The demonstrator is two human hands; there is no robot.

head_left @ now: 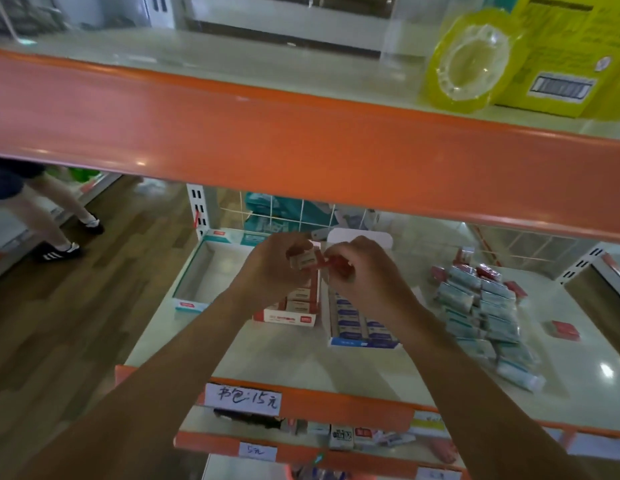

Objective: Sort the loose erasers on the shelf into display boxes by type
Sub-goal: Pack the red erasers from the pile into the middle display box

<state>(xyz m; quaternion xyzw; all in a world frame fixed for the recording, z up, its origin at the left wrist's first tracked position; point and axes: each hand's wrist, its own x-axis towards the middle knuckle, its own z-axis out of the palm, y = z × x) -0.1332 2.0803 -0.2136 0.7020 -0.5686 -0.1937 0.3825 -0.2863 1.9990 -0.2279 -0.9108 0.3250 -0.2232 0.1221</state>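
Observation:
My left hand (272, 268) grips a small white eraser with a red band (304, 260) above the red display box (286, 317). My right hand (360, 271) pinches a red-wrapped eraser (339, 266) right beside it, over the blue display box (364, 332). Both boxes hold rows of erasers. An empty teal-edged box (194, 275) stands at the left. A heap of loose erasers in teal and red wrappers (481, 306) lies on the shelf to the right. A single red eraser (565, 330) lies apart at the far right.
The orange front edge of the upper shelf (301, 150) hangs just above my hands. A yellow tape roll (471, 64) and a yellow box (571, 53) stand on it. Lower shelves with price labels (247, 398) are below. A person's legs (55, 216) stand in the aisle at left.

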